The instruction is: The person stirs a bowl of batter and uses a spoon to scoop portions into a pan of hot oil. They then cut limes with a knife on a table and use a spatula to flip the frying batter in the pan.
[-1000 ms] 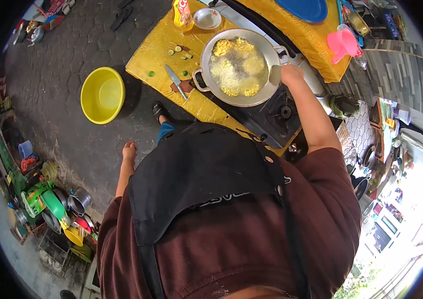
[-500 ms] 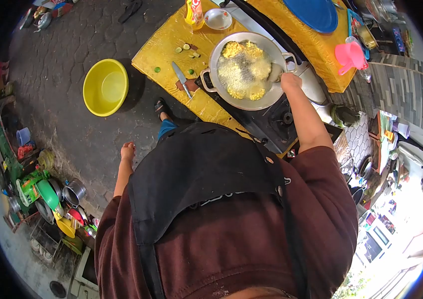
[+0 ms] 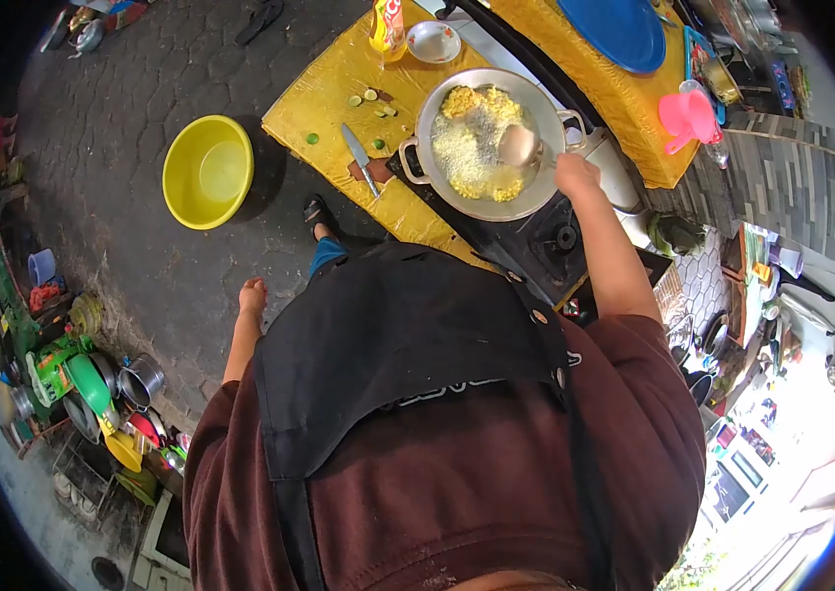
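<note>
At one o'clock, a silvery wok holds lumpy, golden-yellow fritters at its twelve and six, pale bubbles between. The right hand closes round a spatula; the left hand, at nine o'clock, curls, how tightly I cannot tell, holding nothing visible.

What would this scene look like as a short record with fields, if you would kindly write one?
Right hand: grips a utensil, its head over the pan
Left hand: out to the side, no object visible in it
Pan: wide, metal, two-handled, on the stove
Pan contents: yellow food pieces in bubbling oil
Left of pan: knife and cut limes on a yellow-covered table
Floor: yellow basin
</note>
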A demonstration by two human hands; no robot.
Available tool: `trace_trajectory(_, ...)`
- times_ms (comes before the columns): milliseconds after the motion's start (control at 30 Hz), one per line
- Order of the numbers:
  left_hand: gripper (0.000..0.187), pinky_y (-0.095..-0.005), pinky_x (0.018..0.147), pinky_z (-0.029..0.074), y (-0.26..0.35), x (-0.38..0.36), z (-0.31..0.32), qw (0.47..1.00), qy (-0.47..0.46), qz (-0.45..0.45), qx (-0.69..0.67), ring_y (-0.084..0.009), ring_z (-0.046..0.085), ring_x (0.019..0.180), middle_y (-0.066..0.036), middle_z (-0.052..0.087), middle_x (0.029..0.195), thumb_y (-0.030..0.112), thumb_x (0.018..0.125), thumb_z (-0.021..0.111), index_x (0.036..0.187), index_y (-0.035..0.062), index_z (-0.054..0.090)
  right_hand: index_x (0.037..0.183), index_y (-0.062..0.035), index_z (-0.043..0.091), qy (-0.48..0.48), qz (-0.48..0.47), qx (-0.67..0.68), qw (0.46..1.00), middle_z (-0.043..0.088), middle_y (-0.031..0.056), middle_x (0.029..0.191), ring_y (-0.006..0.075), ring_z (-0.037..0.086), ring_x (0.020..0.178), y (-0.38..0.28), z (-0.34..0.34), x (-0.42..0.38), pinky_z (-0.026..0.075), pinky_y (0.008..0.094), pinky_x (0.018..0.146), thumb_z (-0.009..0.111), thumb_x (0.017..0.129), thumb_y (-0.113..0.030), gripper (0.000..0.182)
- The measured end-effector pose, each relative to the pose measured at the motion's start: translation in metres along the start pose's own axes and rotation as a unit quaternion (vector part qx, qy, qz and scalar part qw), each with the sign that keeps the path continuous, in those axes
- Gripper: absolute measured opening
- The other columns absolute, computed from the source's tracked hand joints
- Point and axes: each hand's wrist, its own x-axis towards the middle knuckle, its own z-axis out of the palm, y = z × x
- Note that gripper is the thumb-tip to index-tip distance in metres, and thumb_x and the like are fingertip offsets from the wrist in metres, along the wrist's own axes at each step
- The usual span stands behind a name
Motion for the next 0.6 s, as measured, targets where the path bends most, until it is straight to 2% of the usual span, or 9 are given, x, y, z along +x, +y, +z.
trace_trajectory(100, 0.026, -0.0279, 0.047, 0.042, 0.004, -0.001, -0.006, 1.0, -0.004, 0.004, 0.012, -0.0124, 0.054, 0.059, -0.002, 0.058, 0.073, 0.022, 0.082, 0.048, 0.102, 0.0079, 0.057, 0.099, -0.0044, 0.06, -0.029, 0.023, 0.064, 0.997, 0.06, 0.0151, 0.101, 0.0311, 0.057, 0.097, 0.002, 0.033, 0.015, 0.044, 0.0397, 0.082, 0.047, 0.076, -0.01, 0.027)
trace_trajectory(167, 0.026, -0.028, 0.047, 0.042, 0.006, -0.007, -0.012, 1.0, -0.011, 0.005, 0.001, -0.0124, 0.054, 0.06, -0.002, 0.058, 0.073, 0.021, 0.081, 0.048, 0.102, 0.0079, 0.057, 0.099, -0.0054, 0.06, -0.019, -0.129, 0.156, 0.979, 0.064, 0.012, 0.084, 0.0251, 0.061, 0.072, 0.019, 0.058, 0.026, 0.048, 0.0361, 0.061, 0.054, 0.074, -0.014, 0.027)
trace_trajectory(200, 0.026, -0.0281, 0.047, 0.043, 0.008, -0.009, -0.013, 1.0, -0.018, 0.01, -0.012, -0.0123, 0.054, 0.06, -0.002, 0.058, 0.074, 0.021, 0.081, 0.048, 0.101, 0.0079, 0.057, 0.099, -0.0054, 0.06, -0.019, -0.128, 0.157, 0.979, 0.064, 0.012, 0.084, 0.0251, 0.061, 0.072, 0.018, 0.049, 0.014, 0.048, 0.0361, 0.061, 0.054, 0.074, -0.014, 0.027)
trace_trajectory(233, 0.026, -0.0281, 0.047, 0.043, 0.009, -0.011, -0.013, 1.0, -0.019, 0.011, -0.011, -0.0123, 0.054, 0.06, -0.002, 0.058, 0.074, 0.021, 0.081, 0.048, 0.101, 0.0079, 0.057, 0.098, -0.0044, 0.059, -0.136, -0.078, 0.282, 0.946, 0.06, 0.009, 0.075, 0.0199, 0.056, 0.062, 0.014, 0.027, -0.011, 0.044, 0.0328, 0.052, 0.054, 0.074, -0.013, 0.027)
trace_trajectory(267, 0.026, -0.0283, 0.047, 0.043, 0.01, -0.014, -0.013, 1.0, -0.007, 0.009, -0.002, -0.0123, 0.054, 0.06, -0.002, 0.058, 0.074, 0.021, 0.081, 0.048, 0.101, 0.0079, 0.057, 0.097, -0.0034, 0.057, -0.249, -0.027, 0.398, 0.882, 0.057, 0.006, 0.067, 0.0147, 0.051, 0.052, 0.011, 0.014, -0.026, 0.04, 0.0296, 0.043, 0.053, 0.074, -0.013, 0.026)
trace_trajectory(300, 0.026, -0.0284, 0.047, 0.043, 0.012, -0.018, -0.014, 1.0, 0.005, 0.007, 0.007, -0.0123, 0.053, 0.059, -0.002, 0.058, 0.073, 0.021, 0.081, 0.049, 0.101, 0.0078, 0.057, 0.097, -0.0034, 0.057, -0.248, -0.027, 0.4, 0.882, 0.057, 0.006, 0.067, 0.0147, 0.051, 0.052, 0.01, 0.016, -0.03, 0.04, 0.0296, 0.043, 0.053, 0.074, -0.013, 0.026)
trace_trajectory(367, 0.026, -0.0285, 0.048, 0.043, 0.016, -0.025, -0.018, 1.0, 0.001, 0.003, 0.026, -0.0123, 0.054, 0.06, -0.002, 0.058, 0.073, 0.021, 0.081, 0.049, 0.101, 0.0079, 0.057, 0.098, -0.0053, 0.056, -0.288, -0.062, 0.414, 0.861, 0.051, 0.0034, 0.06, 0.0102, 0.04, 0.043, 0.009, 0.021, -0.035, 0.03, 0.0265, 0.036, 0.055, 0.073, -0.013, 0.026)
trace_trajectory(500, 0.026, -0.0293, 0.048, 0.044, 0.007, -0.013, -0.027, 0.999, -0.02, 0.009, 0.046, -0.0123, 0.054, 0.061, -0.002, 0.058, 0.073, 0.022, 0.08, 0.049, 0.101, 0.0083, 0.057, 0.09, -0.003, 0.057, -0.321, -0.071, 0.35, 0.877, 0.054, 0.0045, 0.062, 0.0116, 0.04, 0.041, -0.002, 0.004, -0.038, 0.032, 0.0272, 0.037, 0.054, 0.073, -0.015, 0.02)
trace_trajectory(600, 0.025, -0.03, 0.049, 0.044, 0.015, -0.002, -0.032, 0.997, -0.01, 0.017, 0.068, -0.0123, 0.054, 0.061, -0.003, 0.058, 0.073, 0.022, 0.08, 0.049, 0.1, 0.0082, 0.057, 0.078, -0.001, 0.058, -0.335, -0.073, 0.244, 0.907, 0.055, 0.0054, 0.061, 0.0121, 0.041, 0.041, -0.015, -0.007, -0.029, 0.033, 0.0284, 0.038, 0.054, 0.074, -0.015, 0.016)
